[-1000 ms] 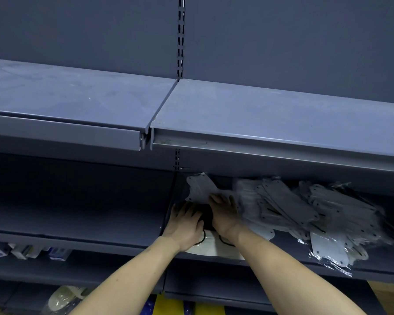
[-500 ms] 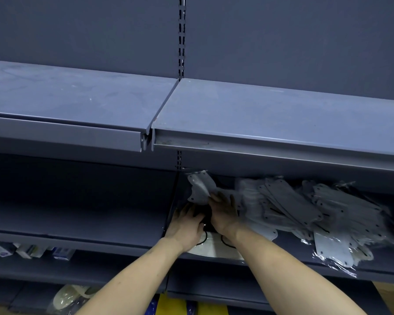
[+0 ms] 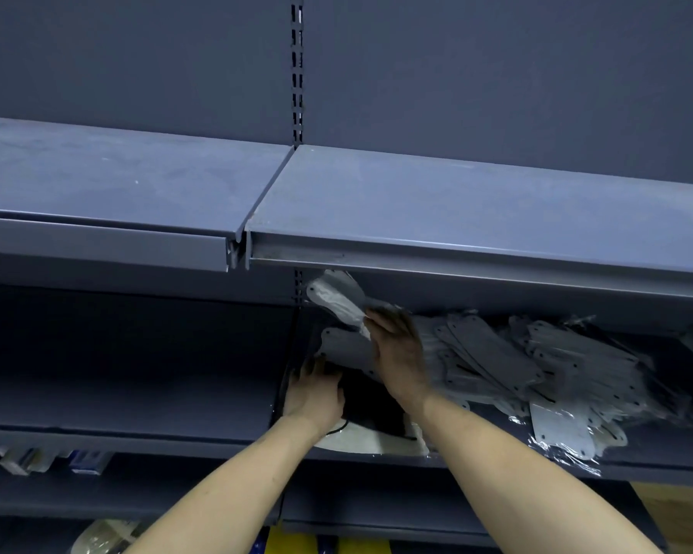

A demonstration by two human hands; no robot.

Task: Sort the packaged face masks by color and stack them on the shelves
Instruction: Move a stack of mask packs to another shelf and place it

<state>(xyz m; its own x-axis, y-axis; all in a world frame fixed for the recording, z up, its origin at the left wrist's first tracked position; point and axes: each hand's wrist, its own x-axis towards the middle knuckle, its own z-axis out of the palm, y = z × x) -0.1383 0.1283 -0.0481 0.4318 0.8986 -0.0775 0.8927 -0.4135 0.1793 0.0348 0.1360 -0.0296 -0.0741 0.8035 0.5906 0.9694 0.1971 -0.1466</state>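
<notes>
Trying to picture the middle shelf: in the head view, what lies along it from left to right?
Left hand pressing on black packaged masks → right hand lifting a grey packaged mask → slumped pile of grey packaged masks.

Grey shelves [image 3: 457,201], pale grey masks [image 3: 497,353], one black mask [image 3: 371,405] over cream.

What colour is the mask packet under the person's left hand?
Black: the flat black mask packet under the left hand, seen in the head view.
</notes>
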